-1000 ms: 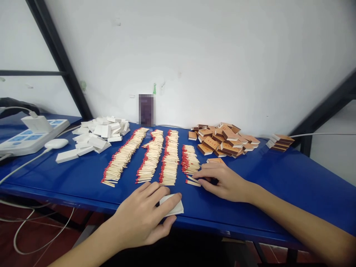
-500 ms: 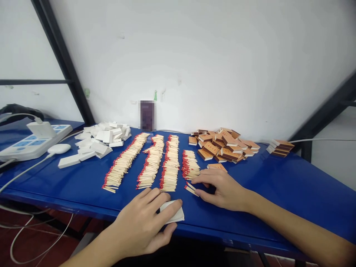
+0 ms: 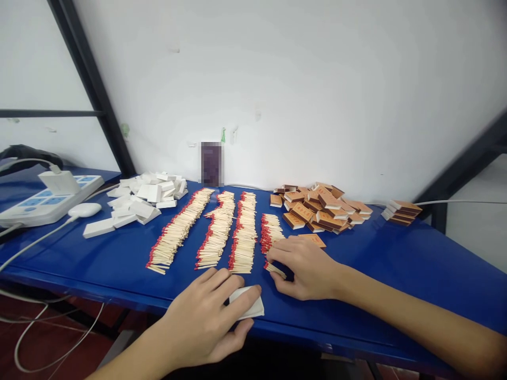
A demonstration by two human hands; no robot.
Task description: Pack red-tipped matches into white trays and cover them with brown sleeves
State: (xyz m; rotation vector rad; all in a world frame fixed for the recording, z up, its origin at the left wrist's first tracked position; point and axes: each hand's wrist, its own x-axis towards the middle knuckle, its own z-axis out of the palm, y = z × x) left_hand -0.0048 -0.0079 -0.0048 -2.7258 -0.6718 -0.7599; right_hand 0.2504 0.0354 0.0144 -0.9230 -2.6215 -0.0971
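At the front edge of the table, my left hand [image 3: 214, 311] is closed on a white matchbox tray [image 3: 250, 303]; thumb and fingers hold it from the sides, and the hand covers part of it. My right hand [image 3: 304, 269] rests farther right with thumb and forefinger apart, curved around a few loose red-headed matches [image 3: 276, 270] lying on the table. Whether the fingertips touch them I cannot tell. Just beyond is a short row of matches [image 3: 271, 229]. Longer match rows [image 3: 242, 232] lie side by side to the left, their red heads facing left.
White trays [image 3: 148, 192] are heaped at the back left, beside a power strip [image 3: 51, 200] with cables. Orange matchbox sleeves [image 3: 317, 208] form a pile at the back right, near a small stack of matchboxes [image 3: 402, 212]. The blue table [image 3: 356, 295] meets a white wall [image 3: 297, 95].
My right hand has shifted slightly left, its thumb and forefinger now farther around the loose matches. My left hand keeps its hold on the white tray.
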